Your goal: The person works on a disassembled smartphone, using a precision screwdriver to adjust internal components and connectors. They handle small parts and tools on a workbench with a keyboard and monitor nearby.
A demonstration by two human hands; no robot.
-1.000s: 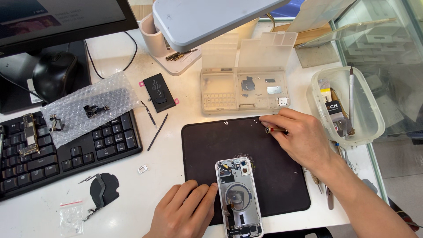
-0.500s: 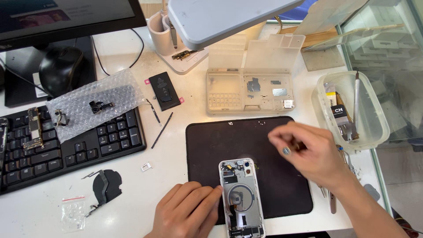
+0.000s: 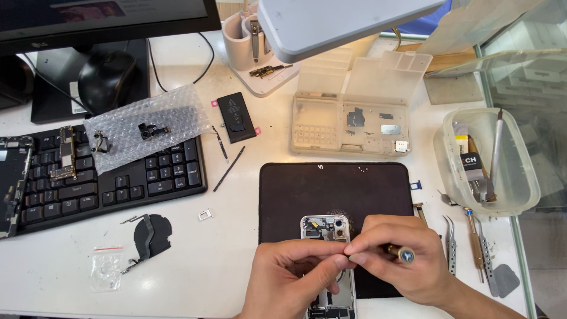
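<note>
Two hands meet low in the frame over one opened phone [image 3: 328,231]: left hand [image 3: 289,277] pinching, right hand [image 3: 401,260] gripping one screwdriver [image 3: 401,254].

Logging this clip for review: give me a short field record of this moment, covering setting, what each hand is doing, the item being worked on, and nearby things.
setting: white desk with black work mat
item: opened phone, back up, on the mat
left hand: rests over the phone, fingertips meeting the right hand's
right hand: holds a small screwdriver
behind mat: clear parts tray, lid open
left: keyboard, bubble wrap, battery
right: plastic tub, tweezers
</note>
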